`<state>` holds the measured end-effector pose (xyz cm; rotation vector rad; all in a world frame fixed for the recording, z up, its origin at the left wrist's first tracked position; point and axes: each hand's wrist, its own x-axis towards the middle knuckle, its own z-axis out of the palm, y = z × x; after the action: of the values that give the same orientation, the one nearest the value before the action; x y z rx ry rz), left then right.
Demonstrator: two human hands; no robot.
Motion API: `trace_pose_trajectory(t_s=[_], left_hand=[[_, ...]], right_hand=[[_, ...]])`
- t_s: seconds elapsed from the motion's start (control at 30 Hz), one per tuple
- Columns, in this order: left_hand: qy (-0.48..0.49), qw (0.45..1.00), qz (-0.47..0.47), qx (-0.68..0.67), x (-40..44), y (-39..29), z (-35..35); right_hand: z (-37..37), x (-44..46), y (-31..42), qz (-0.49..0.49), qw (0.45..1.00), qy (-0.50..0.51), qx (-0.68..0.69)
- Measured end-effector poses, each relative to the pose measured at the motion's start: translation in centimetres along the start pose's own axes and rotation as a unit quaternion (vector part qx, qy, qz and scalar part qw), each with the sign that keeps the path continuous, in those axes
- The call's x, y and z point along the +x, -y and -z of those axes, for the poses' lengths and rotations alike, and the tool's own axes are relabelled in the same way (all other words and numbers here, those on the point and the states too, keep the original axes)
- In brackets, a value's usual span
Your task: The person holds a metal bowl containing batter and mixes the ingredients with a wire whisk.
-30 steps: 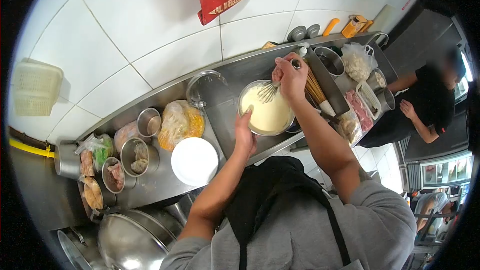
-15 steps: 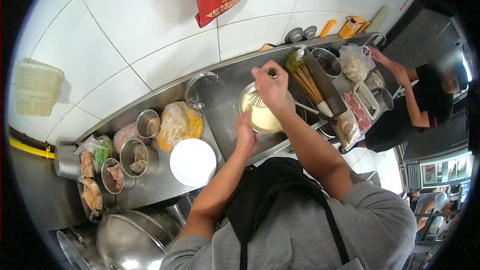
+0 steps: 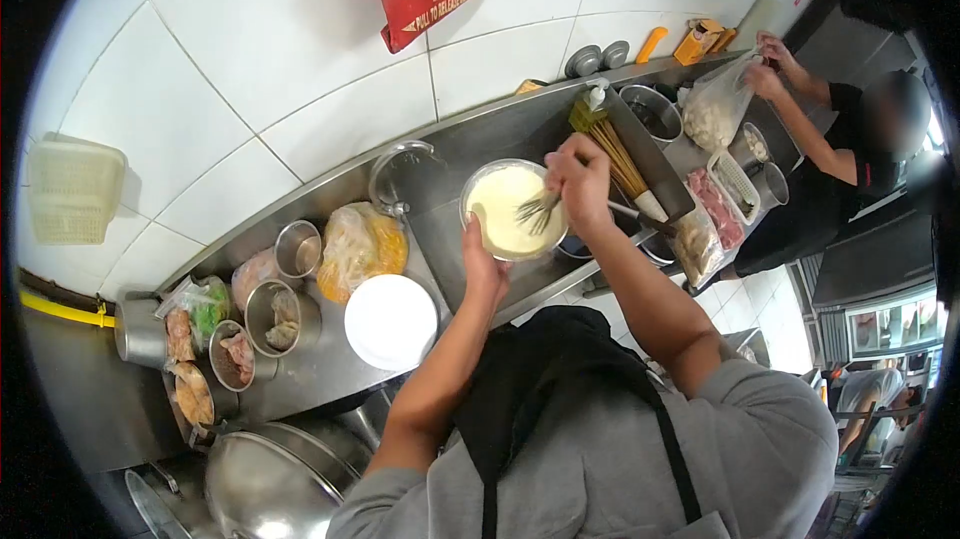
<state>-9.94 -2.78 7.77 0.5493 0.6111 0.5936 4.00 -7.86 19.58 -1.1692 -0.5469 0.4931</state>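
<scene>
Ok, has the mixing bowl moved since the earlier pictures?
Yes, slightly: the bowl has shifted left in the picture, closer to the curved metal tap.

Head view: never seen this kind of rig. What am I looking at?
There's no robot here. One camera, worn on a person's head, takes every picture, looking forward and down at two bare hands.

The left hand holds the side of a round bowl of smooth, cream-coloured mixture. The right hand grips a wire whisk, its wires in the mixture.

Left of the bowl, the grey steel counter carries a round white plate-like item, a clear plastic bag with yellow-orange contents and several round steel containers. Right of the bowl is a bundle of thin wooden sticks. Farther right, another person in black handles a pale translucent bag.
</scene>
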Motion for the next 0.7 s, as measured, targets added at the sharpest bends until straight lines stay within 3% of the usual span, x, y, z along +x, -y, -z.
trace_pose_trajectory(t_s=[0.07,0.13,0.17,0.27,0.3,0.4,0.43,0.53,0.6,0.67,0.7], left_hand=[[-0.002,1.0,-0.001,-0.003,-0.4,0.2,-0.2],[0.016,0.999,-0.003,-0.031,-0.3,0.1,-0.4],[0.03,0.998,-0.006,-0.052,-0.1,-0.1,-0.4],[0.006,0.998,-0.021,-0.06,-0.6,-0.3,-0.8],[0.01,0.999,-0.021,-0.048,-0.6,0.2,-1.0],[0.026,0.997,-0.02,-0.068,-0.7,-0.2,-1.7],[0.007,0.999,-0.006,-0.052,-1.0,-0.9,-1.9],[0.046,0.995,-0.022,-0.084,-0.8,-1.0,-1.3],[0.016,0.998,-0.019,-0.062,-1.3,-1.2,-1.7],[-0.002,0.998,-0.016,-0.053,-1.5,-0.9,-1.8],[-0.003,0.999,-0.016,-0.05,-1.2,-0.9,-1.7]], right_hand=[[0.6,1.1,-0.6,0.057,0.998,-0.029,0.026],[-0.5,1.6,-1.7,0.003,0.99,0.051,0.135],[0.4,1.8,-1.0,-0.077,0.964,0.162,0.196],[1.1,2.8,-0.1,0.02,0.996,0.081,-0.027],[0.3,2.8,-0.1,0.029,0.999,0.044,-0.008],[-2.6,1.9,-0.4,0.002,0.993,0.115,-0.001],[-1.9,2.2,-0.4,-0.05,0.991,0.119,-0.047],[-0.5,2.5,0.1,-0.153,0.968,0.154,0.127],[-0.6,2.4,0.4,-0.053,0.996,0.065,-0.025],[-1.0,2.3,-1.2,0.024,0.999,0.031,-0.012],[-1.1,1.7,-1.5,0.003,0.993,0.084,0.086]])
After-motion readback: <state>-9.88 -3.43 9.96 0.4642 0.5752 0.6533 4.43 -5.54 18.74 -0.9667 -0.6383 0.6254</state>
